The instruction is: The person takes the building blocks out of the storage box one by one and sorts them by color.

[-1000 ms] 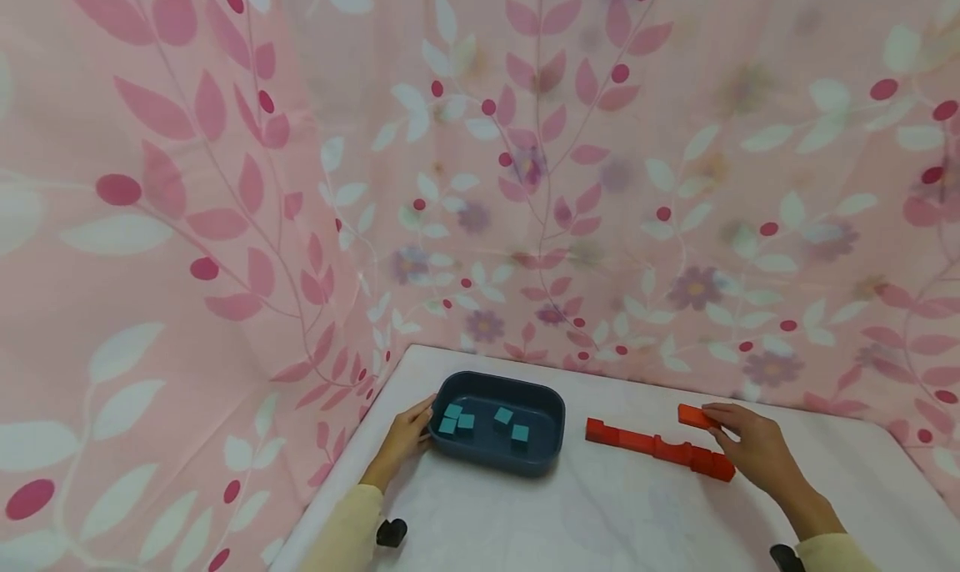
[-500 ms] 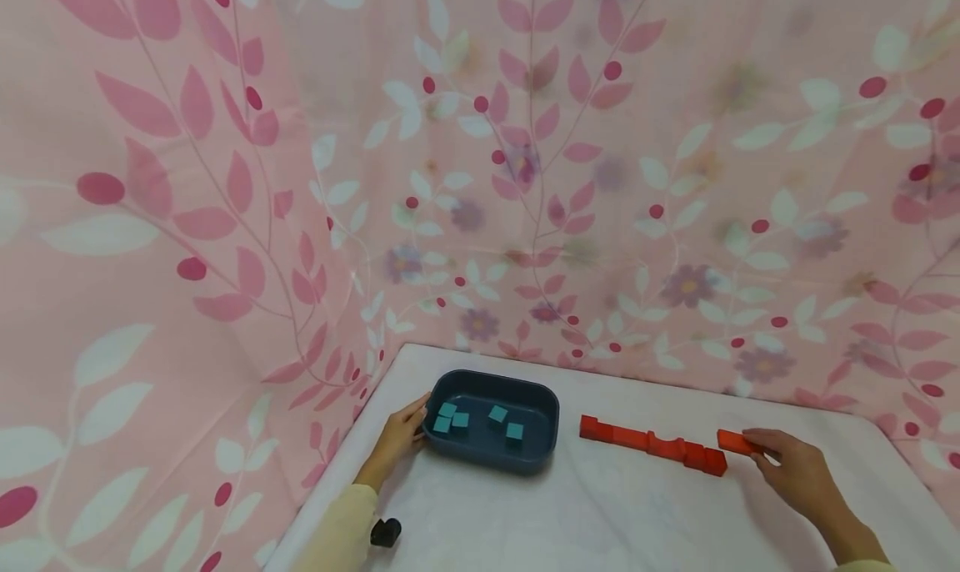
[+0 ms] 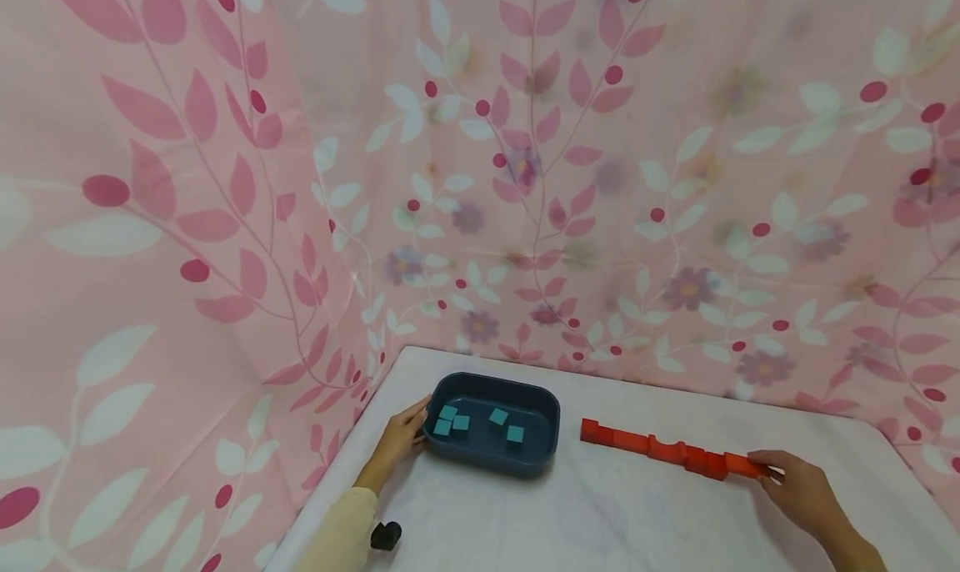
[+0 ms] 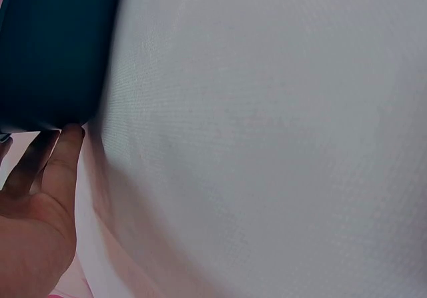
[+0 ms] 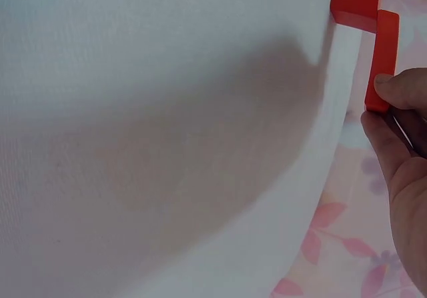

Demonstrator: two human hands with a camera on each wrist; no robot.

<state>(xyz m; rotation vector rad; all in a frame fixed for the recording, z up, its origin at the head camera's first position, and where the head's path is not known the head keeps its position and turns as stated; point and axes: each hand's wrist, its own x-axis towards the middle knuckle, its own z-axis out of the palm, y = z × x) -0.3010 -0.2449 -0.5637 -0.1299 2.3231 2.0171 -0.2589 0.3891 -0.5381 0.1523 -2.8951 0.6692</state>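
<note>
My right hand [image 3: 798,484] pinches a slim red block [image 3: 741,465] between thumb and fingers. The block's far end meets the right end of a row of red blocks [image 3: 663,449] of different shapes, some with a curved hollow. In the right wrist view, the thumb lies on the near end of the held block [image 5: 383,58], beside a thicker red block [image 5: 356,3]. On the left, my left hand [image 3: 395,445] touches the left end of a dark blue tray [image 3: 491,462]. The left wrist view shows its fairly straight fingers [image 4: 65,161] against the tray wall.
Several small teal cubes [image 3: 461,423] lie loose inside the tray. A white cloth covers the table [image 3: 585,522]. Pink floral curtains [image 3: 600,180] hang behind it and along its left side. A black object [image 3: 386,535] sits by the left sleeve.
My right hand has carried its red block rightward and down, from behind the row to the row's right end. The left hand has stayed at the tray.
</note>
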